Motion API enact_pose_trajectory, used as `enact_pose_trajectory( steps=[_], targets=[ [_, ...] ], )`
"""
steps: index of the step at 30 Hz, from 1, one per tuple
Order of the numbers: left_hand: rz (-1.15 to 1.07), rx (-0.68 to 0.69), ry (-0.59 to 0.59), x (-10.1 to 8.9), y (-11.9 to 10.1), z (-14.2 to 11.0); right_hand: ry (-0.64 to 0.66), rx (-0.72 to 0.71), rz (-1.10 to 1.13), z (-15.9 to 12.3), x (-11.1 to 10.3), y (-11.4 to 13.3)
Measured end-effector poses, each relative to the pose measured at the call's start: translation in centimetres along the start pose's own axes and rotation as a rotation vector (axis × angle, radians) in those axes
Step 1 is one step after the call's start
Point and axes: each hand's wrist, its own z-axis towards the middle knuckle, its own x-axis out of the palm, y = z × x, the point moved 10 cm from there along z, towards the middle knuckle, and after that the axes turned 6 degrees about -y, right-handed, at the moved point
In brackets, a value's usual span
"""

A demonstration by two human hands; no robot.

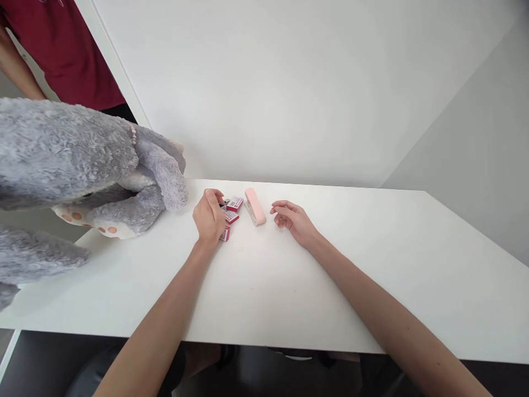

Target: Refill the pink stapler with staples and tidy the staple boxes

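The stapler (255, 206) on the bench (273, 298) is flanked by boxes (235, 204) at left, partly hidden by the left hand (209, 215), whose grip cannot be told, and the slack, free right hand (294, 220).

1. There's the stapler (255, 205), on the table (273, 309) between left hand (209, 216) and right hand (295, 221)!
2. Boxes (235, 204) just left (partly behind the left hand)!
3. Plush toy (70, 146) further left, wall (268, 94) behind the table!

Between the forearms (165, 309), the counter (264, 309) lies open to its front edge; a hand could also pass along the right edge. Pink stapler (255, 207) and small boxes (235, 204) obstruct the middle, plush toy (61, 149) the left edge, wall (289, 110) the back.
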Motion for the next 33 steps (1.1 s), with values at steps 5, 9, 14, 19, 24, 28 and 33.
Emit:
enact_pose_trajectory(
  steps=[5,9,14,19,24,28,33],
  targets=[
    [-0.145,-0.053,0.206,1.7,-0.5,-0.9,0.001,0.001,0.003,0.1,0.0,-0.1],
    [-0.104,0.009,0.399,3.0,-1.2,-1.7,-0.001,0.004,0.007,0.1,-0.1,0.0],
    [-0.076,0.025,0.501,3.8,-0.8,-2.1,0.000,0.008,0.008,0.1,0.0,0.0],
    [-0.216,-0.083,0.479,3.9,-0.6,-2.0,0.004,0.006,0.008,0.1,0.0,-0.1],
    [-0.858,-0.561,0.322,4.2,1.4,-0.9,0.009,-0.008,-0.022,0.2,0.1,-0.1],
    [-1.044,-0.637,0.184,3.5,1.8,-0.2,0.022,-0.033,-0.068,0.0,0.4,0.0],
    [-0.358,-0.140,0.183,1.1,-1.1,-0.2,-0.028,-0.095,-0.304,-0.5,1.1,-0.2]
  ],
)
